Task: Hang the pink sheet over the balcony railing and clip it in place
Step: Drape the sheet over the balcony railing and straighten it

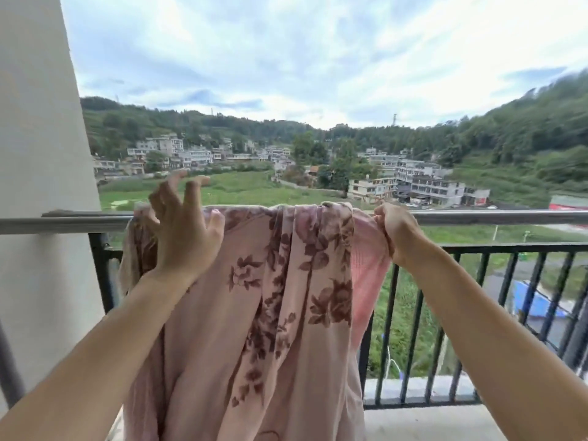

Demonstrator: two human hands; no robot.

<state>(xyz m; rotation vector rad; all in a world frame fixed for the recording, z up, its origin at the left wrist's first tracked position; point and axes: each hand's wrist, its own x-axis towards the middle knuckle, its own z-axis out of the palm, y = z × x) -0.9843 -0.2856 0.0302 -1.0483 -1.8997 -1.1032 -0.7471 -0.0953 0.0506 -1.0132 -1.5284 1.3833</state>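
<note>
The pink sheet (264, 297), printed with dark red flowers, hangs bunched in folds over a silver metal rail (477, 217) that runs above the black balcony railing (509, 248). My left hand (183, 227) is raised at the sheet's left end with its fingers spread and loosely bent, not holding any cloth. My right hand (396, 230) grips the sheet's right edge just below the silver rail. No clips are in view.
A white wall pillar (41, 186) stands at the left, where the silver rail ends. The railing's black vertical bars continue to the right. Beyond lie green fields, village houses and wooded hills, far below.
</note>
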